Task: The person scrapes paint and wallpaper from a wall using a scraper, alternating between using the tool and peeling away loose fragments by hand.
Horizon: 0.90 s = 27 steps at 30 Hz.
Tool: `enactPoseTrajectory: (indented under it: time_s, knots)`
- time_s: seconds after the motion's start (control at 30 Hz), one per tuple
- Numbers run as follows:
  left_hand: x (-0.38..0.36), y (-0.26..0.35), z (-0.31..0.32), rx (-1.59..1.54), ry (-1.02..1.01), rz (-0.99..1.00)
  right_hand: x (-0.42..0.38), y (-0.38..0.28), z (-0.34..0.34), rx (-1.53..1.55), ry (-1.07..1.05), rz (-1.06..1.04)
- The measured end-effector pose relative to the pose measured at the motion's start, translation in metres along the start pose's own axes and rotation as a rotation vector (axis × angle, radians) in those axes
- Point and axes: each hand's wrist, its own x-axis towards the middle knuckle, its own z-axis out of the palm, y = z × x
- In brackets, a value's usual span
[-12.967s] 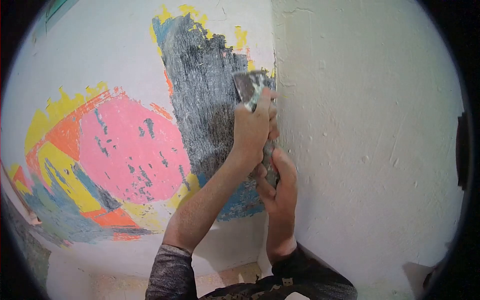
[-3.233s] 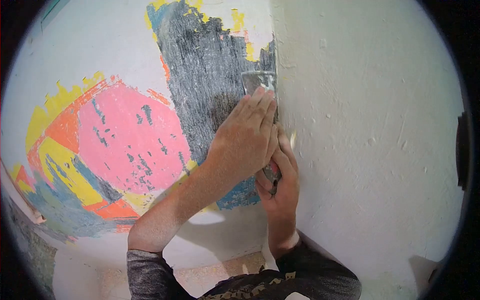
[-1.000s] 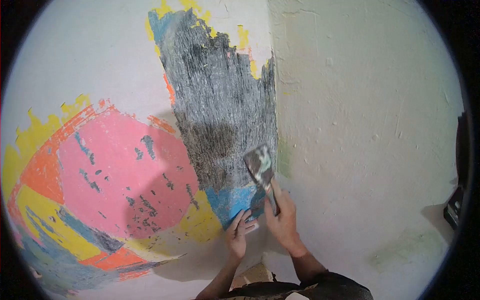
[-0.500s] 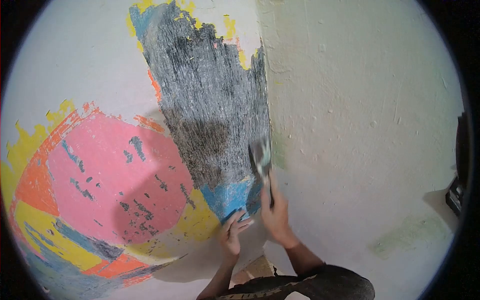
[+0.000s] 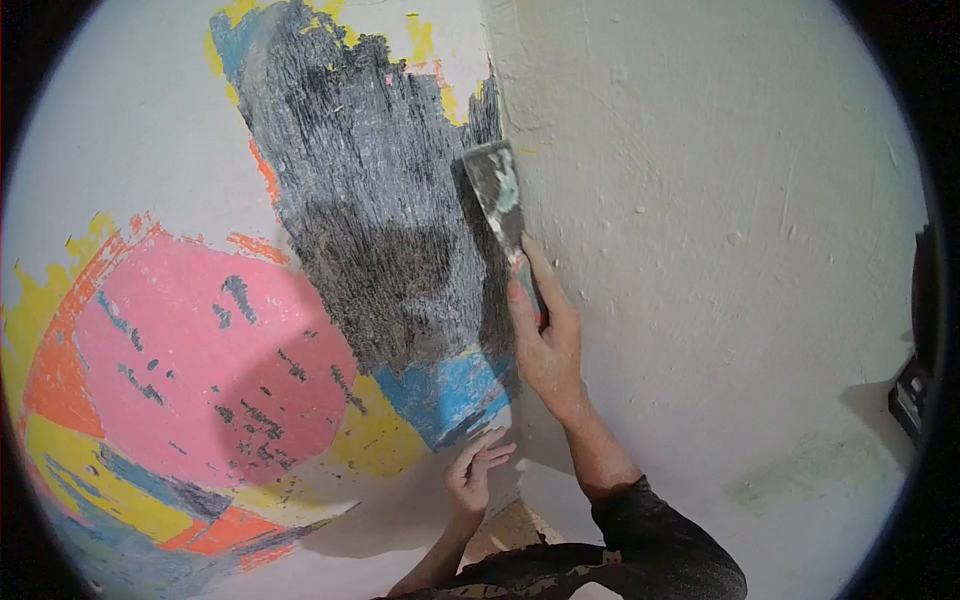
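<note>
My right hand grips the handle of a paint-smeared metal scraper, forefinger stretched along it. The blade lies against the right edge of a scraped dark grey patch, right at the inside corner of two walls. Lower down, my left hand rests with spread fingers on the white wall, just under a blue remnant of paint. It holds nothing. Dark sleeves cover both forearms at the bottom of the view.
A big pink paint area ringed with orange and yellow fills the left wall. The right wall is rough white plaster with a faint green stain low down. A dark object sits at the far right edge.
My right hand has carried the scraper up along the corner, from the blue remnant to the upper part of the grey patch. My left hand stayed low on the wall.
</note>
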Motion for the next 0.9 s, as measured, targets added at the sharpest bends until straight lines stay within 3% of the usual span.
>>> enactPoseTrajectory:
  time_s: [0.13,0.2,0.23,0.3,0.33,0.4,0.5,0.63,0.7,0.83,0.9]
  knots:
    - [-0.002,0.004,-0.003,0.052,0.05,-0.052,0.008,0.011,0.008,0.03,0.042,-0.244]
    - [-0.004,0.01,-0.005,0.099,0.079,-0.068,0.007,0.001,0.006,0.235,0.009,0.09]
    - [-0.005,0.01,-0.005,0.102,0.087,-0.07,0.007,-0.003,0.003,0.24,0.004,0.094]
    - [-0.005,0.009,-0.008,0.11,0.136,-0.064,0.009,-0.007,-0.004,0.309,-0.128,0.318]
    - [-0.006,0.008,-0.009,0.113,0.143,-0.065,0.009,-0.004,-0.002,0.314,-0.133,0.32]
    - [-0.005,0.007,-0.01,0.096,0.165,-0.061,0.009,0.005,0.004,0.284,-0.014,0.116]
    - [-0.004,0.01,-0.007,0.136,0.165,-0.071,0.011,-0.002,-0.006,0.402,-0.133,0.304]
    - [-0.004,0.011,0.0,0.139,0.188,-0.081,0.012,-0.001,-0.003,0.297,-0.029,0.129]
    - [-0.006,0.013,0.005,0.129,0.173,-0.101,0.009,-0.009,-0.012,0.728,-0.191,0.292]
    - [0.007,0.026,0.017,0.085,0.155,-0.084,0.01,-0.007,-0.005,0.59,-0.087,0.256]
    - [0.025,0.045,0.028,0.1,0.145,0.061,0.009,-0.011,-0.017,0.775,-0.246,0.316]
